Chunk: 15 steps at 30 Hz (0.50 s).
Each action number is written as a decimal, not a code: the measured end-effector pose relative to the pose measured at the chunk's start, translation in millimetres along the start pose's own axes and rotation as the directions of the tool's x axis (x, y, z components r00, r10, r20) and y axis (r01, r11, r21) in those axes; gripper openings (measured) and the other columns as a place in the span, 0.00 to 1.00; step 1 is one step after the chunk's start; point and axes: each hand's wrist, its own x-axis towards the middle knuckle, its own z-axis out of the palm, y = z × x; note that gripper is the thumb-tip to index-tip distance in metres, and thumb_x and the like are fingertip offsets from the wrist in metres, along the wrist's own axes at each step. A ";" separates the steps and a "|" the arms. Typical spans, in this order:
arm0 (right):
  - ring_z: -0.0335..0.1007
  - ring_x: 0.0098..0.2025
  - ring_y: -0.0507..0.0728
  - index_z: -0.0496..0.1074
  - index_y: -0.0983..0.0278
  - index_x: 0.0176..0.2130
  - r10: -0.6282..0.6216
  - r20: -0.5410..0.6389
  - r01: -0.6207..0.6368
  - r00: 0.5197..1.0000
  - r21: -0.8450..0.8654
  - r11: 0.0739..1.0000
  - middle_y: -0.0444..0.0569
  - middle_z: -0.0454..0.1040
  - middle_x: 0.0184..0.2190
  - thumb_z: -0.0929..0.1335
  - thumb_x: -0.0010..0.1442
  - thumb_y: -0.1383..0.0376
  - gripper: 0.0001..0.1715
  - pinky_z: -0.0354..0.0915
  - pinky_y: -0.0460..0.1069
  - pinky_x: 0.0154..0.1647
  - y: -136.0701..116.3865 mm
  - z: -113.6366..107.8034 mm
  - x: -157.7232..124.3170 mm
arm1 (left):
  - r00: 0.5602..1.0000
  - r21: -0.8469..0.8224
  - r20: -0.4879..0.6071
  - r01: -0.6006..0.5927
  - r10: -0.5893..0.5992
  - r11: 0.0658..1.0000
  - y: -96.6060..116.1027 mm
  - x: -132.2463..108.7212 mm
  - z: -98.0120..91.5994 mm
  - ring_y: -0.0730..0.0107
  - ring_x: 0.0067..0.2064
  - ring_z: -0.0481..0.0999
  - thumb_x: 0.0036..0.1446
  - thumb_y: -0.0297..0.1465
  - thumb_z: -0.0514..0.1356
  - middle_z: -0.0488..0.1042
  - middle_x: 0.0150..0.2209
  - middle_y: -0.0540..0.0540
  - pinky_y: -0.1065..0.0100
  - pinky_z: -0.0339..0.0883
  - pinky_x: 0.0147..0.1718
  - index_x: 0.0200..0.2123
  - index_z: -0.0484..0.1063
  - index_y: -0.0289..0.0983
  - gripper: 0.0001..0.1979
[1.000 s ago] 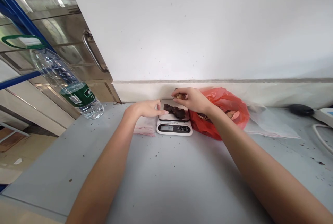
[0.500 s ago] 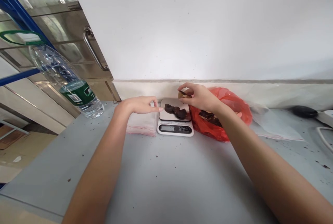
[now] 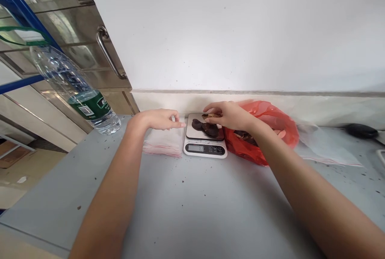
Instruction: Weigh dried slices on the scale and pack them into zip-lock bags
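Note:
On the plate of a white digital kitchen scale [image 3: 192, 134] lie dark brown, dried-looking pieces [image 3: 209, 129], rounded and curled; their exact kind is unclear. My right hand [image 3: 231, 115] reaches over the back right of the plate, its fingers around a lighter brown dried piece [image 3: 212, 116], low against the others. Left of the scale, my left hand [image 3: 162, 119] hovers over a stack of clear zip bags [image 3: 162, 142], thumb and forefinger apart with nothing between them. A red plastic bag [image 3: 264, 110] holding more dried pieces stands open under my right forearm.
A large water bottle [image 3: 90, 102] with a green label stands at the table's left edge. More clear plastic bags [image 3: 327, 146] and a black object [image 3: 361, 130] lie at the right. A white wall [image 3: 240, 30] rises behind. Dark crumbs dot the grey tabletop [image 3: 168, 211].
My right hand has lowered the lighter brown piece from above the back edge down to the scale plate. My left hand has barely moved. The view has shifted slightly.

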 end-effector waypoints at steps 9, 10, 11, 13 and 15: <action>0.76 0.39 0.59 0.79 0.62 0.41 -0.002 -0.152 0.018 0.988 0.107 0.994 0.51 0.83 0.38 0.71 0.63 0.57 0.12 0.66 0.51 0.39 -0.1 -17.6 -8.3 | 0.999 -0.002 -0.010 -0.037 0.037 0.999 -15.1 4.9 0.2 0.49 0.52 0.78 0.59 0.58 0.51 0.80 0.52 0.38 0.55 0.70 0.50 0.47 0.72 0.41 0.29; 0.75 0.37 0.59 0.79 0.62 0.40 -0.002 -0.153 0.017 0.988 0.100 0.995 0.50 0.82 0.36 0.71 0.63 0.57 0.11 0.65 0.51 0.37 -0.7 -20.9 -10.0 | 0.999 -0.007 -0.012 -0.041 0.041 0.999 -17.6 5.7 0.2 0.48 0.52 0.77 0.57 0.58 0.52 0.80 0.52 0.39 0.56 0.70 0.50 0.46 0.73 0.41 0.29; 0.73 0.35 0.57 0.79 0.62 0.38 0.004 -0.148 0.009 0.989 0.087 0.996 0.50 0.81 0.34 0.71 0.63 0.56 0.12 0.64 0.51 0.35 -1.5 -24.5 -12.1 | 0.999 -0.010 -0.011 -0.048 0.048 0.999 -19.8 6.0 0.1 0.48 0.52 0.77 0.56 0.58 0.54 0.80 0.52 0.39 0.56 0.70 0.49 0.45 0.73 0.41 0.29; 0.69 0.30 0.56 0.78 0.61 0.34 0.023 -0.107 -0.017 0.994 0.051 0.999 0.47 0.77 0.29 0.70 0.63 0.55 0.13 0.62 0.51 0.32 -3.2 -32.5 -17.4 | 0.998 -0.016 0.004 -0.064 0.064 0.998 -22.7 5.0 -0.6 0.46 0.52 0.77 0.51 0.57 0.58 0.80 0.52 0.41 0.57 0.70 0.48 0.43 0.75 0.42 0.28; 0.68 0.29 0.56 0.77 0.61 0.31 0.030 -0.016 -0.030 0.999 0.024 0.999 0.46 0.75 0.27 0.69 0.62 0.55 0.14 0.61 0.51 0.31 -4.2 -40.8 -23.2 | 0.997 -0.028 0.045 -0.068 0.069 0.997 -23.6 2.9 -1.5 0.46 0.52 0.78 0.45 0.55 0.63 0.80 0.51 0.42 0.57 0.71 0.48 0.42 0.76 0.43 0.27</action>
